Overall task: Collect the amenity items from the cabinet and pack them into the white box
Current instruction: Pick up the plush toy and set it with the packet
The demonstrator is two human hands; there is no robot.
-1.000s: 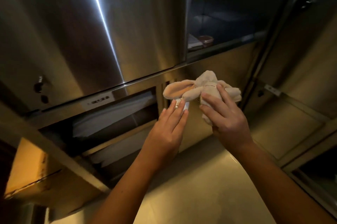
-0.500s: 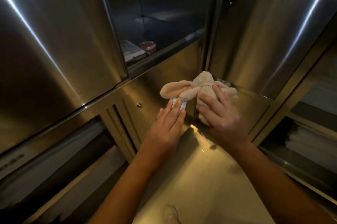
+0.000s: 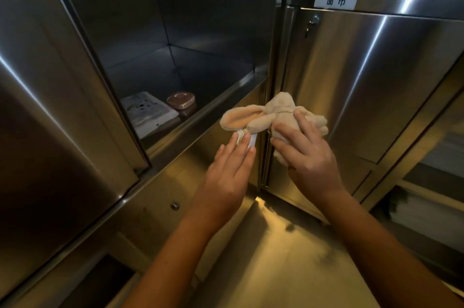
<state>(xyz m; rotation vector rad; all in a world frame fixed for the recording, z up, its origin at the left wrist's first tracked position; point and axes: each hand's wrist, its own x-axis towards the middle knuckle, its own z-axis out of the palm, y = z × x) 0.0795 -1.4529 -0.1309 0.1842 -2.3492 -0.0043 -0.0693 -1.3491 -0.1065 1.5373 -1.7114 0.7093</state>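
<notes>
The beige cloth bundle [image 3: 276,114], held up before the steel cabinet [image 3: 213,31], looks light, soft and floppy, best gripped round its bulky middle where the right hand [image 3: 308,154] clasps it, while the left hand [image 3: 226,177] lies flat-fingered against a small white item [image 3: 251,141] beneath its loose flap.

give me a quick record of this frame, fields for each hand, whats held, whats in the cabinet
right hand: grips plush rabbit, in front of shut steel door
left hand: straight fingers touch white tag under the rabbit's ear
cabinet compartment: open, holds white flat packet and brown oval case
white box: not in view
</notes>
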